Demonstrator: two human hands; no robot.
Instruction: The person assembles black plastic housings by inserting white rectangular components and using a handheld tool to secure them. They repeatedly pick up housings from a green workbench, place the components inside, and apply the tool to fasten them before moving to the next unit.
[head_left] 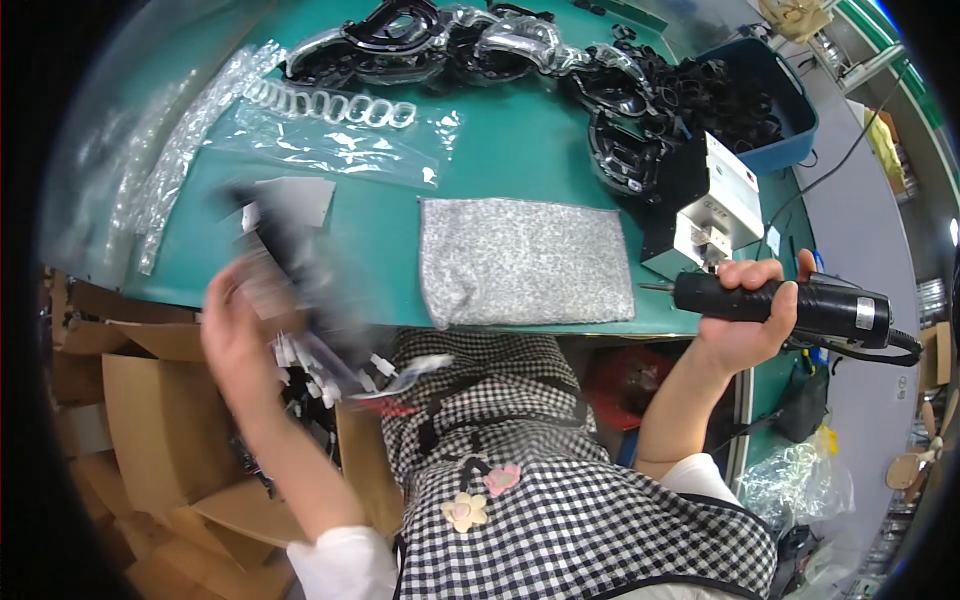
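Observation:
My right hand [750, 312] is wrapped round a black electric screwdriver [780, 303], held level at the table's front edge with its bit pointing left. Just beyond it stands a small white-and-black box [715, 195] with a metal fitting on its near side. On the left, my left hand [238, 325] grips a long dark part [305, 265] over the table edge. Motion smears both, so the part's exact kind cannot be made out. White connectors [315, 372] on leads hang below it. Between my hands lies a grey cloth pad [525, 262].
Black and clear lamp-like housings [500, 45] line the green table's far side. A blue bin [800, 125] holds black parts at the back right. Clear rings [335, 106] lie on plastic film, near bubble wrap [200, 140]. An open cardboard box [160, 420] stands below left.

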